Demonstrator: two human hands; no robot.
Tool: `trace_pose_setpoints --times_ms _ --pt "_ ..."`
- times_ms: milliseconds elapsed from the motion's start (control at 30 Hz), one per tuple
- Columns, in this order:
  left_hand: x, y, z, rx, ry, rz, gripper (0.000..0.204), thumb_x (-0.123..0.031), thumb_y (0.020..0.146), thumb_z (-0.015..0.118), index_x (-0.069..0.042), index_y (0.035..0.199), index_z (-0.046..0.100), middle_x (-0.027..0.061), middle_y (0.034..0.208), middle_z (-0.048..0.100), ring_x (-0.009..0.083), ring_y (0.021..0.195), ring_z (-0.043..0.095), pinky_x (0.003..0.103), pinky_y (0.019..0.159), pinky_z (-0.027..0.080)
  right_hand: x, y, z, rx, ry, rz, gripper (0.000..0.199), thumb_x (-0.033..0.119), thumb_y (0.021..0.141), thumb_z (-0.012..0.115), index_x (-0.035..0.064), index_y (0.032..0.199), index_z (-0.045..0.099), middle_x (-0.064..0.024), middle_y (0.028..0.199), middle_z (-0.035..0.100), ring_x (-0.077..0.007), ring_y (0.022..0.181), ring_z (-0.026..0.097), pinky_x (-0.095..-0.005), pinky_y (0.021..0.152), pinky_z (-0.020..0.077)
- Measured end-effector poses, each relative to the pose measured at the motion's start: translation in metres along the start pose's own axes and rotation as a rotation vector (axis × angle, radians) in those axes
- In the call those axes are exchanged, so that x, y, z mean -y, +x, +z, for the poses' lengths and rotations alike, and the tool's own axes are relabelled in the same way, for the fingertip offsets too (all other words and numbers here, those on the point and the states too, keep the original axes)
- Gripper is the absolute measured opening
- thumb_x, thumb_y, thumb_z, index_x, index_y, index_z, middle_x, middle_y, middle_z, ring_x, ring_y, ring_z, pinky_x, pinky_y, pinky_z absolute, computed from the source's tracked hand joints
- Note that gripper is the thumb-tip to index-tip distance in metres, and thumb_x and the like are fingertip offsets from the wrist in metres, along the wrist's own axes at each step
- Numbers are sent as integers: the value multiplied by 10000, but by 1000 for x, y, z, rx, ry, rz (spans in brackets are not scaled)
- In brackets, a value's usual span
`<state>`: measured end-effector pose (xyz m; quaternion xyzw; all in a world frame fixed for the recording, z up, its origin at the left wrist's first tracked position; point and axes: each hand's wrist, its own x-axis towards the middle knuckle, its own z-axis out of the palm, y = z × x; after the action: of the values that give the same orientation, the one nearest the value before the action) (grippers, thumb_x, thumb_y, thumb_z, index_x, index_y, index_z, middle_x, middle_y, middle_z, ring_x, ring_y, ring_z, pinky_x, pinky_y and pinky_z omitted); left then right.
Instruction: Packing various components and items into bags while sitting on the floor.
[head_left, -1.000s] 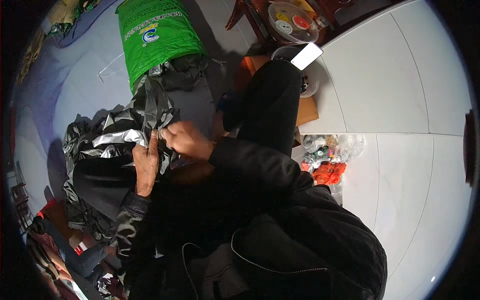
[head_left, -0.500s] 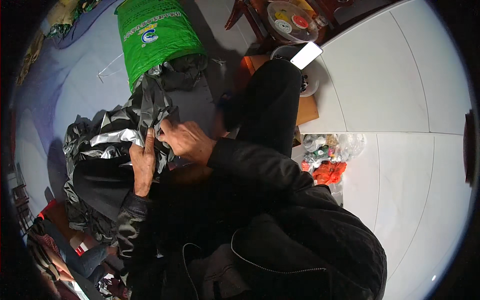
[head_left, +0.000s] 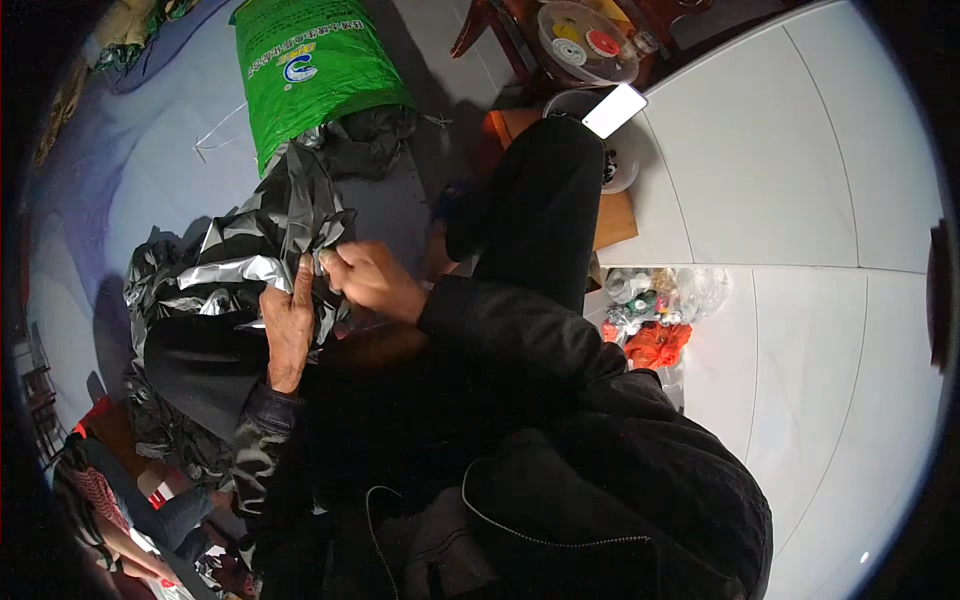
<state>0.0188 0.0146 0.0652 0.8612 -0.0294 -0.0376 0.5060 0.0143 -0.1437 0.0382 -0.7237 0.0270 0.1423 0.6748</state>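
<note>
While the left hand (head_left: pixel 288 335) pinches a shiny black sheet (head_left: pixel 300 205), the right hand (head_left: pixel 375 283) curls beside it.
Left thumb and fingers close on the sheet; the right fingers are folded, and whether they grip it cannot be told. The sheet lies around the left leg (head_left: pixel 200 358) and runs up to a green sack (head_left: pixel 315 85).

Green sack (head_left: pixel 320 85): glossy plastic. Below sack, black sheeting (head_left: pixel 295 205): crumpled plastic, silvery sheen. Right of sack, round container (head_left: pixel 606 72): clear smooth plastic. Lower right of sack, trousers (head_left: pixel 535 190): matt cloth.
</note>
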Motion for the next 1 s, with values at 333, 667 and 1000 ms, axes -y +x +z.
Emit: trace_pose_setpoints --times_ms 333,667,1000 --pt "-5 1 -2 21 27 -41 382 -292 993 567 62 851 582 62 591 438 120 589 380 347 504 324 15 -7 -13 -47 -642 -480 203 212 912 558 15 867 561 -204 735 598 -395 651 608 -487 577 461" --pt "-1 4 0 -29 32 27 402 -305 990 566 68 844 598 92 593 487 151 587 392 372 531 361 12 -7 -8 0 -303 -282 224 207 910 561 -7 846 547 -206 682 591 -380 632 612 -462 560 465" --pt "-2 2 1 23 72 -13 409 -316 981 582 77 867 601 133 624 527 169 615 420 388 565 387 4 0 -8 203 269 285 228 203 911 550 -18 855 544 -207 680 573 -397 692 615 -492 613 457"
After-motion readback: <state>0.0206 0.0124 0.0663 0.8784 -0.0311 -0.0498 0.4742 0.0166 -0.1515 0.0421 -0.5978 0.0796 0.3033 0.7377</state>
